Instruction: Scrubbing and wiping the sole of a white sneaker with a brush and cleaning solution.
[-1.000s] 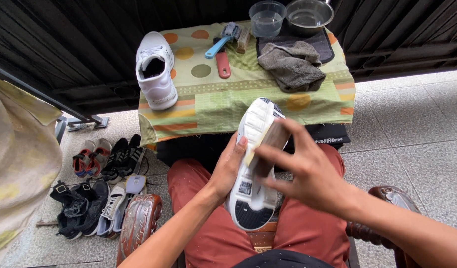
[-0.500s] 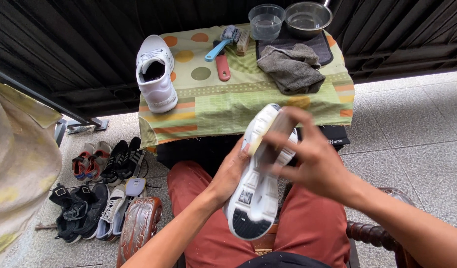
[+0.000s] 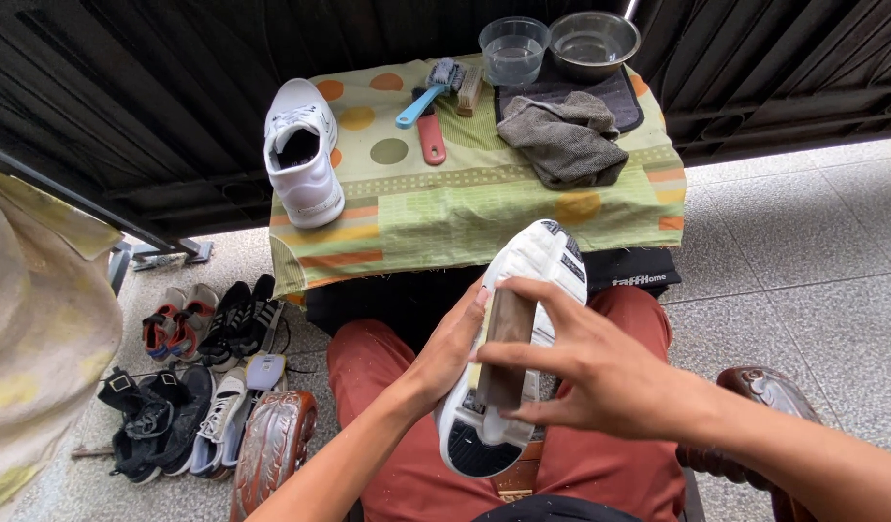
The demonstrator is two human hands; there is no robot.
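1. Right hand (image 3: 600,372): I see it closed round a dark brown wooden brush block (image 3: 505,348), fingers over the top, block laid lengthwise on the sole.
2. Left hand (image 3: 447,353): wrapped on the left side of a white sneaker w/ black-and-white sole (image 3: 508,367), fingers up along its edge. Shoe is sole-up, toe pointing away, held above the lap; red-brown trousers (image 3: 387,425) beneath.
3. Carved dark wooden chair arms (image 3: 271,449), one each side of the lap.
4. Small table w/ green cloth printed in orange and olive dots (image 3: 484,208), just beyond the knees.
 - Near left corner: second white sneaker (image 3: 302,155), upright, opening up.
 - Back edge, centre: blue-handled brush (image 3: 428,92), red-handled brush (image 3: 431,135) beside it, touching or nearly so; can't tell which.
 - Back right corner: clear plastic bowl (image 3: 513,46) and steel bowl (image 3: 593,41) side by side, both on a dark mat (image 3: 624,101).
 - Right side: crumpled grey cloth (image 3: 566,140), partly over the mat.
5. Floor, left of chair: heap of assorted shoes (image 3: 189,387), black, white, red-grey, approx. in two rows on pale speckled tiles (image 3: 803,290).
6. Far left edge of view: pale yellow-patterned fabric (image 3: 34,329).
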